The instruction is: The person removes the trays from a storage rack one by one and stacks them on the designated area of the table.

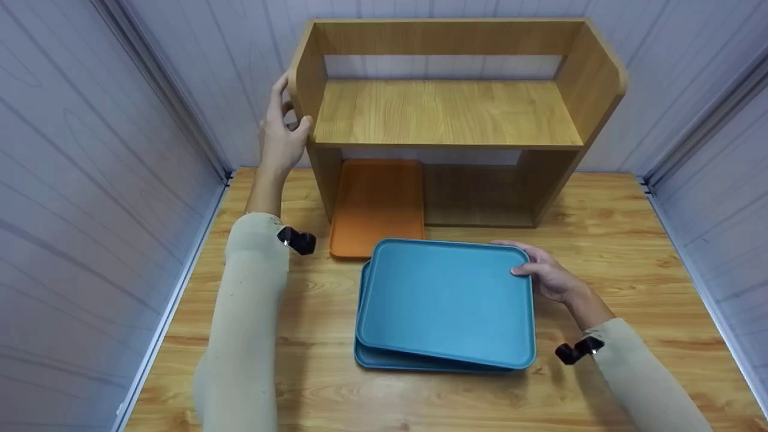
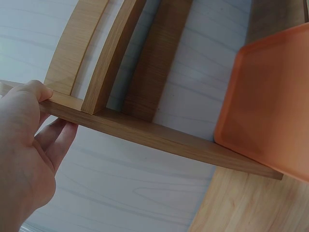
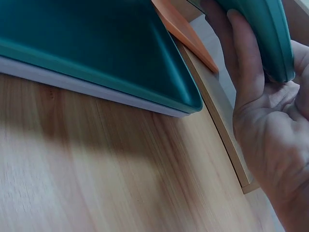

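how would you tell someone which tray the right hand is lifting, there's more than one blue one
Start at the wooden shelf unit at the back of the table; in front of it two blue trays are stacked. The one meant is the upper blue tray, its far right corner held by the right hand. It sits askew over the lower blue tray, while the orange tray lies partly under the shelf.

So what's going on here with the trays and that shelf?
A person's left hand grips the left side panel of a wooden two-tier shelf on the wooden table. Their right hand holds the right edge of the upper blue plastic tray, tilted over a second blue tray. An orange tray lies partly under the shelf.
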